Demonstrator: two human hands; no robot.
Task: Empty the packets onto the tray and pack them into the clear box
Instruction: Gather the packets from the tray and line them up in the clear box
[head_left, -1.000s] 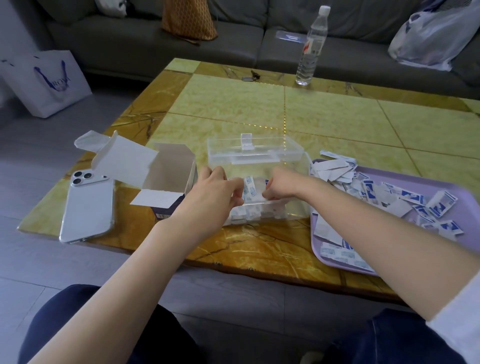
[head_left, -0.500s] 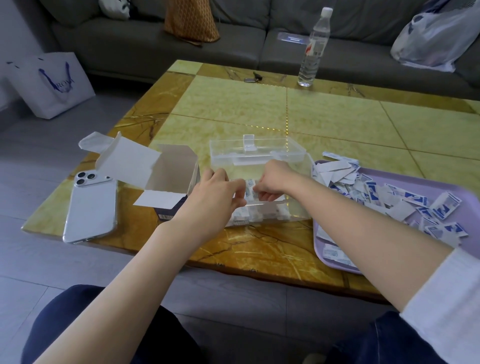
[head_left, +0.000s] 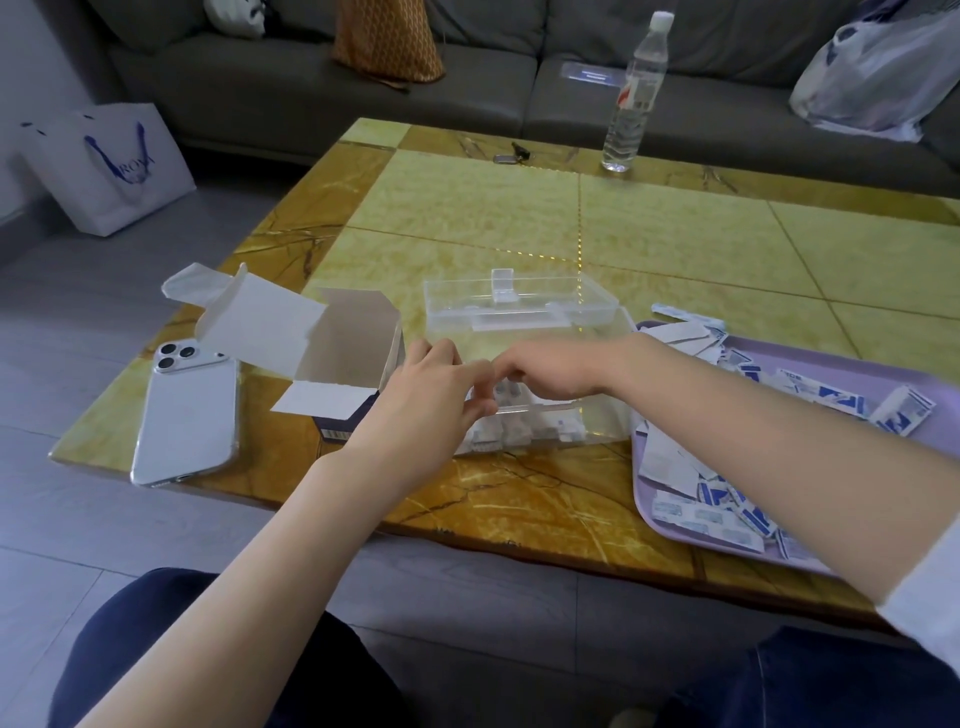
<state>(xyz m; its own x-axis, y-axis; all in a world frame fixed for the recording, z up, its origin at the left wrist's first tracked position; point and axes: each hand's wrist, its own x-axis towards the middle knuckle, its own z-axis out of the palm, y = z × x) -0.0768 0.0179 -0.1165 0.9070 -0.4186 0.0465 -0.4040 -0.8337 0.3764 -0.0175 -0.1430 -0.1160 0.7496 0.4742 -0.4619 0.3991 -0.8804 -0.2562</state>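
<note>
At frame centre, over the near rim of the clear box: left hand and right hand, both curled, with any hold impossible to tell. Lying rightward on the tray: loose packets, nearer the right hand.

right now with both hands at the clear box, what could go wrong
1. The purple tray lies close to the table's near edge, under the right forearm; pulling that arm back might sweep packets to the floor.
2. The open lid stands behind the clear box; a nudge from the right hand might drop it shut.
3. The phone lies at the table's edge; a sideways sweep could knock it off.
</note>
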